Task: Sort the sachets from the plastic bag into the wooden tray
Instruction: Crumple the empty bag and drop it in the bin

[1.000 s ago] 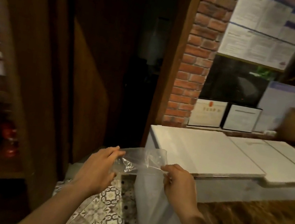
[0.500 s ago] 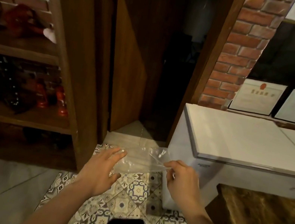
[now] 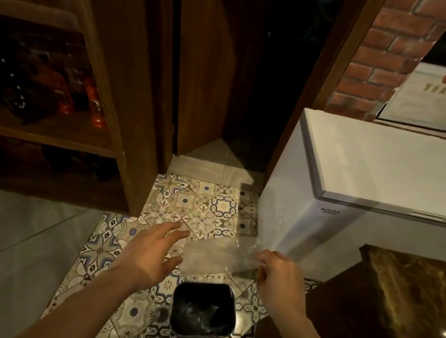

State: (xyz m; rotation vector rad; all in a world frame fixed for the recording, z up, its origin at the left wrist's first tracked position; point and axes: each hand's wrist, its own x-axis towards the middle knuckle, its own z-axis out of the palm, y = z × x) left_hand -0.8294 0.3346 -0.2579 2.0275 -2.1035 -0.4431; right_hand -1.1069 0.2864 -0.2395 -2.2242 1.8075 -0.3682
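Observation:
An empty clear plastic bag (image 3: 215,254) hangs in the air between my hands, above the patterned floor. My right hand (image 3: 279,280) pinches the bag's right edge with closed fingers. My left hand (image 3: 154,249) is spread open just left of the bag, fingers apart, at or near its left edge; I cannot tell if they touch. Neither sachets nor the wooden tray are in view. A small black bin (image 3: 203,308) with a liner stands on the floor right below the bag.
A white chest freezer (image 3: 378,178) stands to the right. A dark marble counter (image 3: 403,320) fills the lower right corner. Wooden shelves (image 3: 43,134) with red bottles are on the left, and a dark doorway lies ahead.
My view has tilted down and the black bin has come fully into sight. My left hand has let go of the bag and opened. My right hand still holds the bag.

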